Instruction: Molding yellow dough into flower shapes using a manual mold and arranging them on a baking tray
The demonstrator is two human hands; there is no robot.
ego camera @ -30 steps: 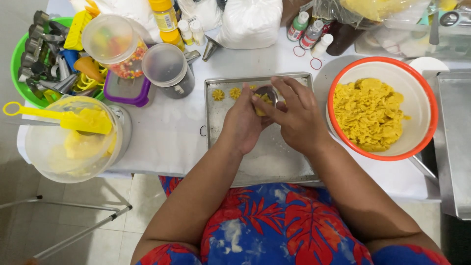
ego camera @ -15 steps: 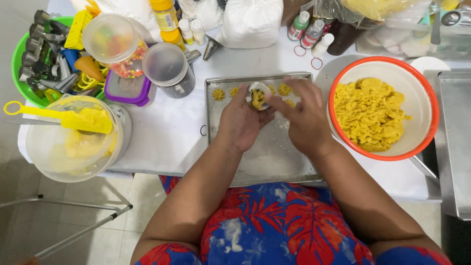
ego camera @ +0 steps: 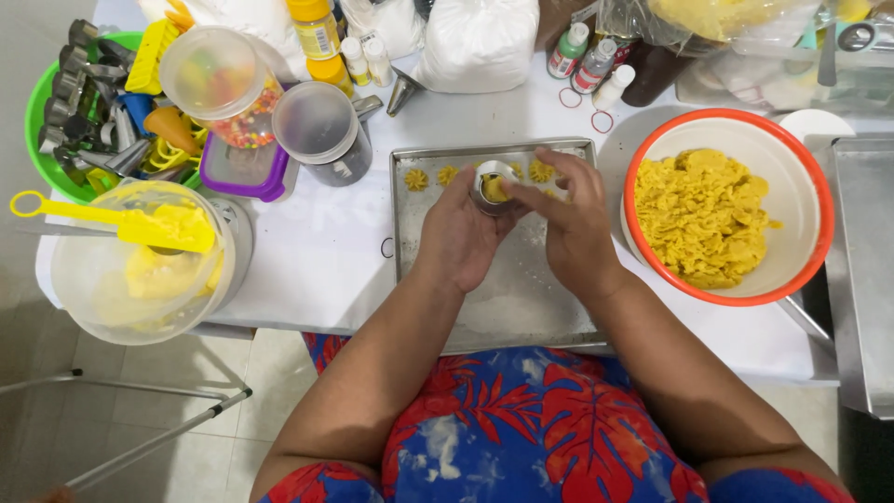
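My left hand (ego camera: 458, 233) grips a small round metal mould (ego camera: 494, 187) with yellow dough inside, held over a flat metal baking tray (ego camera: 521, 298). My right hand (ego camera: 570, 224) reaches across with its fingers on the mould's rim and the dough. Several small shaped yellow dough pieces (ego camera: 416, 179) lie in a row along the tray's far edge. An orange-rimmed white bowl (ego camera: 801, 186) full of yellow dough (ego camera: 703, 219) stands just right of the tray.
At left are a clear bowl (ego camera: 112, 298) with a yellow spatula (ego camera: 140, 224), a green basket of metal cutters (ego camera: 74, 112), a sprinkle tub (ego camera: 219, 84) and a purple-lidded box (ego camera: 247, 172). Bottles and a white bag (ego camera: 480, 42) line the back. Another tray (ego camera: 866, 270) sits far right.
The mould has tipped up so its dough-filled opening faces me. My right fingers have shifted onto its rim. One more dough piece shows on the tray's far edge.
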